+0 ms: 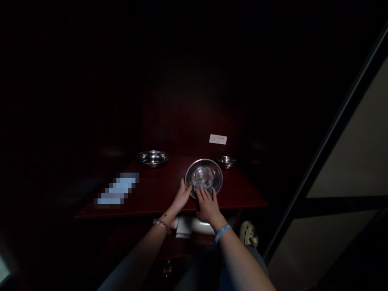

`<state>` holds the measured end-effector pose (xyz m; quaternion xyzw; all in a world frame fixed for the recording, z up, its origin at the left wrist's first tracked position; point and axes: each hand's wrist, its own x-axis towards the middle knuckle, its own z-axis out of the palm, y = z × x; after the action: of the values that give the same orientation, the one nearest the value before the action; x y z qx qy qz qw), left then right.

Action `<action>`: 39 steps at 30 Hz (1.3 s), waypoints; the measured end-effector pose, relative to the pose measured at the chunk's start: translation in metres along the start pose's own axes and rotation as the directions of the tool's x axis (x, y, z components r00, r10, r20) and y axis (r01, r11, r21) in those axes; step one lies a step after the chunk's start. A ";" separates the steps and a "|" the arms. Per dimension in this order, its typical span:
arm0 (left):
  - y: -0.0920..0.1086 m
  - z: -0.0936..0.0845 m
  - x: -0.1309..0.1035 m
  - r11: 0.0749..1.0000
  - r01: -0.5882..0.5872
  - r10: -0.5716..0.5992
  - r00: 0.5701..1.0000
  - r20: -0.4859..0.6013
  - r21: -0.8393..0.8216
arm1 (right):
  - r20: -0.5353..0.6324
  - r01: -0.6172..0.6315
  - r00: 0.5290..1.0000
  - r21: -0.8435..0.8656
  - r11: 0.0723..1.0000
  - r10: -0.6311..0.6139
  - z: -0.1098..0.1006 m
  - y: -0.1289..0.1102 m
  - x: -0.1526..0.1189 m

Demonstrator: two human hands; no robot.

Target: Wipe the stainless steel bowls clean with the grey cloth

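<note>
A shiny metal bowl [217,174] is tilted toward me near the front of the dark red shelf [163,192]. My left hand [181,197] grips its left rim, the thumb on the inner side and the fingers along the outside. My right hand [207,205] reaches over the near rim, its fingers spread against the inside of the bowl. A greyish patch shows under those fingertips; whether it is a thing or a reflection I cannot make out.
A wider metal dish [153,159] stands at the back left, and a smaller metal bowl [227,161] at the back right. A white power socket [218,139] is on the back wall. White items [184,226] lie below the shelf. A pale clog [247,233] shows at lower right.
</note>
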<state>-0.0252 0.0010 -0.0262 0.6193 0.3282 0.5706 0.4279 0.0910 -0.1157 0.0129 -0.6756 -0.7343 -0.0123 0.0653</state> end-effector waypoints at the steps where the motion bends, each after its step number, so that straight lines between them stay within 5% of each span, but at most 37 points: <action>1: -0.001 0.000 0.000 1.000 0.011 -0.011 1.000 -0.006 0.010 | -0.007 -0.014 1.000 -0.019 1.000 0.014 -0.001 0.000 -0.001; 11: 0.003 0.001 0.000 1.000 0.004 -0.005 1.000 0.023 0.008 | -0.080 -0.153 0.987 -0.197 0.968 0.140 -0.007 -0.003 -0.006; 39: -0.009 0.002 0.001 0.997 -0.066 0.063 0.995 0.079 0.034 | -0.041 -0.143 0.989 -0.093 0.985 0.139 0.001 0.000 -0.002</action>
<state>-0.0225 0.0052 -0.0335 0.6589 0.3015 0.5535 0.4105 0.0916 -0.1177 0.0121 -0.7279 -0.6820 -0.0542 0.0462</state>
